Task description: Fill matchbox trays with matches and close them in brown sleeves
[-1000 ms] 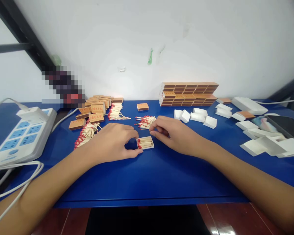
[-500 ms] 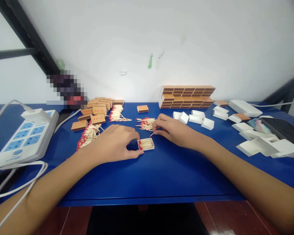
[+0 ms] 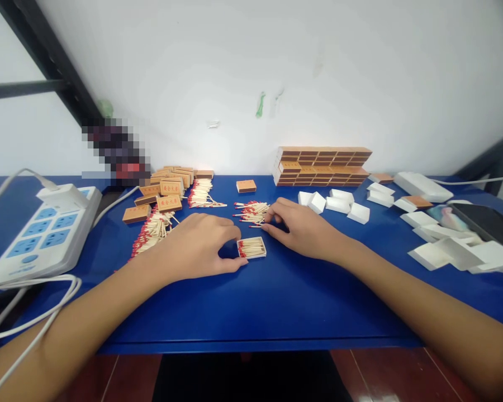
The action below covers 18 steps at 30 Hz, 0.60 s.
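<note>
Blue table (image 3: 255,312): left hand (image 3: 198,243) curved at match-filled tray (image 3: 254,247), right hand (image 3: 302,228) bent by loose matches (image 3: 251,211); both grips unclear.

Soft, even light washed the white wall (image 3: 218,61), dimming at the top right corner, while the edges looked stretched and a pixelated patch (image 3: 117,152) blurred the left.
</note>
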{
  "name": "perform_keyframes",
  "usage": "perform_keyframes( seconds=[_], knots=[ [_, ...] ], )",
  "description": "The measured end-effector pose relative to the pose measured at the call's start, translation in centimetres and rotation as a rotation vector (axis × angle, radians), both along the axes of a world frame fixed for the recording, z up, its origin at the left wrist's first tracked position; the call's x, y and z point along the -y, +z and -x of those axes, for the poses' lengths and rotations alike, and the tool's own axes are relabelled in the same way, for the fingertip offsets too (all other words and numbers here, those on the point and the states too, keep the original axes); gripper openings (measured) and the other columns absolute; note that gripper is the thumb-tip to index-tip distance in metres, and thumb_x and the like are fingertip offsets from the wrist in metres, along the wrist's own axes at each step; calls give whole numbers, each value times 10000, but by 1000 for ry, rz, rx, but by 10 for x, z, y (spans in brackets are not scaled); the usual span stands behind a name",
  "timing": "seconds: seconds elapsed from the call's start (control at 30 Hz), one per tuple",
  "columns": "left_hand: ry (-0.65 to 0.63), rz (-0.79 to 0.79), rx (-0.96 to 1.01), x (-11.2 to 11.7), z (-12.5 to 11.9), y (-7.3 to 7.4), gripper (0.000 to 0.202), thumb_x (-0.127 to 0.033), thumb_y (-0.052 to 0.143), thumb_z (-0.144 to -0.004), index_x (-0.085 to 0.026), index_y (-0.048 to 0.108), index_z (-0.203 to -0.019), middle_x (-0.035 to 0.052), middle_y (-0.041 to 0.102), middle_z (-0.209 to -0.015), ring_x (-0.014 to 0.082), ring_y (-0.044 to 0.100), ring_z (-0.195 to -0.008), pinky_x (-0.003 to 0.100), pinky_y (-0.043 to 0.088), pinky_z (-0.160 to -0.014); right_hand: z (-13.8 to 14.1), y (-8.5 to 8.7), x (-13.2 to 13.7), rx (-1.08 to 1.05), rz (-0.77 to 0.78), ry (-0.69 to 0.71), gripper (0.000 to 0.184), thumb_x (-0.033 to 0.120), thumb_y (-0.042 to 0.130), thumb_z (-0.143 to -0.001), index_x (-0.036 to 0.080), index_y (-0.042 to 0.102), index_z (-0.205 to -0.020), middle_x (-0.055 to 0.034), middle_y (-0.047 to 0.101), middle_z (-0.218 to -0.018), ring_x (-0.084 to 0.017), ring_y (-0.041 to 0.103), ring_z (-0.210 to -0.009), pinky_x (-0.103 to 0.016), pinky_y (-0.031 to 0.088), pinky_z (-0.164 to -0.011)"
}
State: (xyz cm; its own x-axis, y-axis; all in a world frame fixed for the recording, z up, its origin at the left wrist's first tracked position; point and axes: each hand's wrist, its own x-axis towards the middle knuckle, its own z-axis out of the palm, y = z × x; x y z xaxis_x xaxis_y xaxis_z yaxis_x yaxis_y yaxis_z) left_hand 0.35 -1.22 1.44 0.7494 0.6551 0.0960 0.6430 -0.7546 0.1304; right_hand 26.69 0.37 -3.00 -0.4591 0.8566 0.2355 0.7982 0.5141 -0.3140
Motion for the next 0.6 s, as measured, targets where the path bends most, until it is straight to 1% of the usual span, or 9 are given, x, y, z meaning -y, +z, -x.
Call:
perform_keyframes(
  seconds=[0.1,0.17,0.3,0.4,0.5,0.6],
  knots=[
    [-9,-25,12,0,0,-1,266,-462,718,-917,-213,786,-984,0,707,-831,170,633,-717,312,365,-622,-3,2,-2,15,40,-1,103,256,571,-1023,200,620,-951,-44,613,-947,-178,572,-778,-312,412,-704],
    [-5,-25,13,0,0,0,268,-464,724,-912,-212,786,-981,-2,707,-829,170,632,-715,313,365,-621,-4,3,-2,14,70,11,115,243,549,-1034,201,615,-950,-46,609,-944,-179,569,-777,-310,411,-700],
    [9,-10,-1,-1,0,1,277,-470,709,-920,-206,784,-963,2,704,-831,162,612,-684,310,359,-603,-4,9,2,-52,87,72,151,290,514,-1068,210,601,-974,-44,597,-963,-176,559,-783,-307,422,-706],
    [12,-22,-1,-1,0,1,276,-471,710,-920,-207,784,-956,5,704,-819,161,607,-674,305,351,-595,-1,15,11,-103,100,126,165,303,505,-1078,221,598,-969,-42,595,-976,-171,557,-791,-300,419,-693],
    [6,-36,11,-1,0,0,268,-468,732,-902,-213,784,-964,7,714,-814,163,618,-678,297,351,-599,6,21,21,-109,120,174,171,306,510,-1078,226,608,-962,-50,615,-991,-176,566,-800,-305,417,-687],
    [-1,-38,16,-1,0,-1,264,-464,726,-908,-211,782,-960,10,722,-822,161,628,-685,293,356,-605,13,23,27,-85,139,217,164,297,519,-1072,220,618,-967,-60,638,-1018,-185,584,-834,-314,422,-700]
  ],
)
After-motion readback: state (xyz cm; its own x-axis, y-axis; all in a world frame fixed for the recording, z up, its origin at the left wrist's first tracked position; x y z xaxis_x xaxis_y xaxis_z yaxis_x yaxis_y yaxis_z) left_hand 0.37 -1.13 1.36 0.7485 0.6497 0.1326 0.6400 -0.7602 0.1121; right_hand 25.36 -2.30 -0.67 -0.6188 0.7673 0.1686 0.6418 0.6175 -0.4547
